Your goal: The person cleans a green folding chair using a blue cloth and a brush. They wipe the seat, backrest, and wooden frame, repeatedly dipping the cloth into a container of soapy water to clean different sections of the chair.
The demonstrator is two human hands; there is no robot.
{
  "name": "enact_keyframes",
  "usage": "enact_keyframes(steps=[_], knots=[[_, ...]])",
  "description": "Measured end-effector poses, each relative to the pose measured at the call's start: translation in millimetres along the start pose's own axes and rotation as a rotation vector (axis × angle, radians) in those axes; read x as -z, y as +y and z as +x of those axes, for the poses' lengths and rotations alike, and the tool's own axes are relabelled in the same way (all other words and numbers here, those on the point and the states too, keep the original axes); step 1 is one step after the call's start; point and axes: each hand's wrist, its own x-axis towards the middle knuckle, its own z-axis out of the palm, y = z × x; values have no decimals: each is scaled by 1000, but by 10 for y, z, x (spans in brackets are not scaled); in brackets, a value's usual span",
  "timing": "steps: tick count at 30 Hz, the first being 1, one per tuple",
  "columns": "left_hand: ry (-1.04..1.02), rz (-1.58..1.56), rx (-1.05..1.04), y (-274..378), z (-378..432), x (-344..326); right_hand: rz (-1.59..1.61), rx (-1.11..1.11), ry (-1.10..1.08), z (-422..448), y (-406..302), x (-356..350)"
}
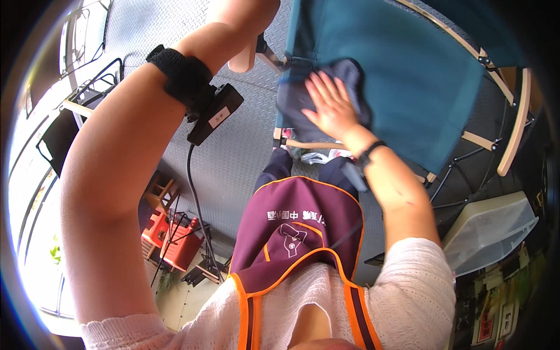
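My right hand [332, 105] lies flat, fingers spread, on a dark cloth [355, 81] that is blurred by motion. Under the cloth is the teal fabric panel [415, 87] of a folding chair with a wooden frame. At the top edge, my left hand [258, 9] is largely cut off by the picture, so its fingers and anything in them are hidden. Just below it shows the rounded end of a wooden armrest [243, 61]. A black device [216, 114] with a cable is strapped to my left forearm.
Patterned metal plate [210, 162] covers the floor. A second wooden-armed chair [516, 122] stands at the right, above a translucent plastic bin [490, 236]. Red plastic stools [181, 245] are at lower left. Plastic-wrapped items [315, 157] lie near my feet.
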Motion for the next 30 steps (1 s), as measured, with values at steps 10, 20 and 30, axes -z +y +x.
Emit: enact_keyframes(steps=[10,20,30], knots=[[-57,-105,57,91,-4,93,-317,-80,-437,-1581,1419,898],[-104,52,174,265,57,257,-244,186,-119,-73,-244,-331],[-64,-112,-4,57,152,157,-112,150,-470,-633,440,426]])
